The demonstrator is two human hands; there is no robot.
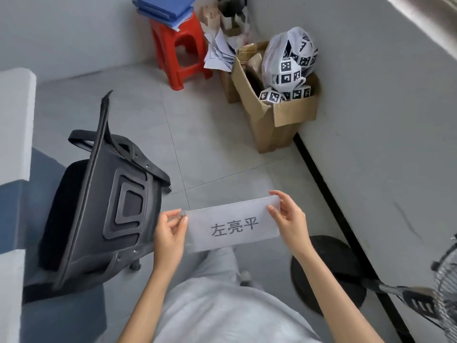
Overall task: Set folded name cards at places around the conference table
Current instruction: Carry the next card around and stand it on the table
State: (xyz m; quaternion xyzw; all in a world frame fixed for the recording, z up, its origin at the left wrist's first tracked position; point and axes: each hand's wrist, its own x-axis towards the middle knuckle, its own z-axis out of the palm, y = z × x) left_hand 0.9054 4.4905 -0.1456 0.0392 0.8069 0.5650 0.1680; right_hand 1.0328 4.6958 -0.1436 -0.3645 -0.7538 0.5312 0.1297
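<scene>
— Card [233,225]?
— Held up over the floor [210,149], between both hands, in front of the body. White, printed face toward the camera, three dark characters across the middle. Tilted a little, right end higher.
— Grip?
— Left hand [170,235] pinched on the left short edge, thumb and fingertips closed on the paper. Right hand [289,219] clamped on the upper right corner, thumb in front, fingers behind. Both holding the card, neither spread wide.
— Folded?
— Couldn't tell. Looked flat from here; a second layer maybe showing along the top edge.
— Below it?
— Grey top and grey trouser leg, straight under the card.
— To the left?
— Black chair [106,209], back toward the camera, just beside the left hand, apart from it. Past the chair, at the frame's left edge, a white and blue surface [14,125], too cropped to name.
— To the right?
— Fan [420,298] at the lower right corner, round black base on the floor near the wall [383,107], wire cage cut off by the frame.
— Further out?
— Open cardboard box [279,117] against the wall, holding a clear bag [289,55] of black-and-white marker cubes, a few loose cubes beside it. Left of the box, loose papers [218,54]. Then a red stool [179,48] with blue folders [164,8] stacked on top, in the far corner.
</scene>
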